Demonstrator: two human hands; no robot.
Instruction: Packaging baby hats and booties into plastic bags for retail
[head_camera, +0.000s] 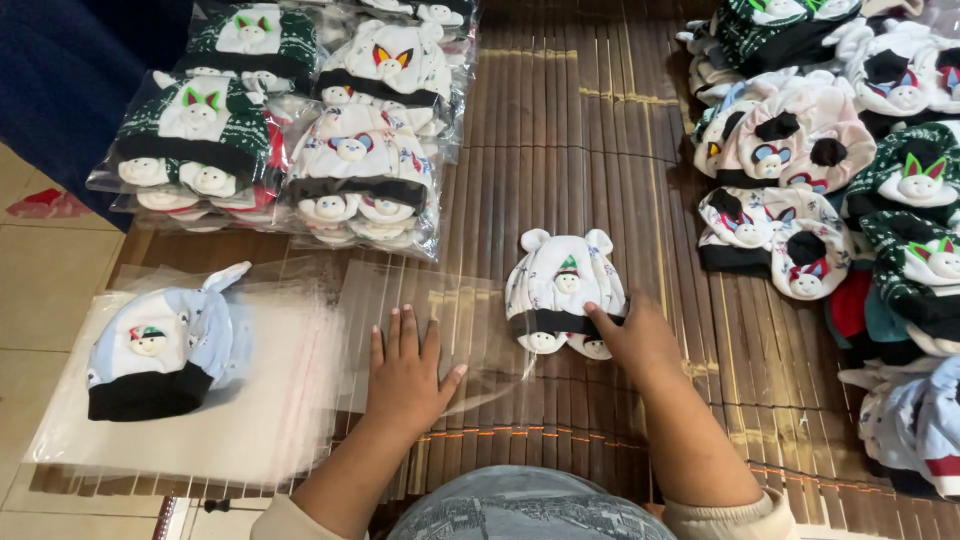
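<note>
Left hand (405, 375) flat, fingers (400, 335) spread; right hand (635, 340) curled.

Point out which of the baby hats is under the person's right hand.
The white eared hat at the mat's centre, alone by the clear bag; the right hand grips its black band. The others lie bagged or piled aside.

A brown slatted bamboo mat (590, 150) covers the work surface from near to far. At the left, pale beige floor tiles (40, 280) show, with a dark blue cloth (60, 90) far left.
</note>
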